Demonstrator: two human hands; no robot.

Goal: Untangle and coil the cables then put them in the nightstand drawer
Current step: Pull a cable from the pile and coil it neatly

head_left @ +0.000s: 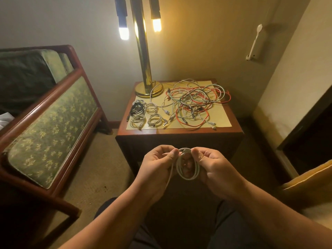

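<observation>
At far left, a green chair (pixel 52 123) stands beside the nightstand (pixel 179 133). On the nightstand top, several small coils (pixel 143 114) lie at the left front, near the base of the lamp (pixel 143 51). A tangle (pixel 195 103) of red, white and black leads covers the middle and right of the top. Both hands are raised in front of the nightstand. On the left hand (pixel 158 168), thumb and forefinger pinch a strand of the white cable (pixel 187 168) at the top of its loop, and the other fingers are curled. A loose tail runs down along this palm. On the right hand (pixel 215 169), thumb and forefinger pinch the loop top, and the other fingers curl round the loop's right side.
</observation>
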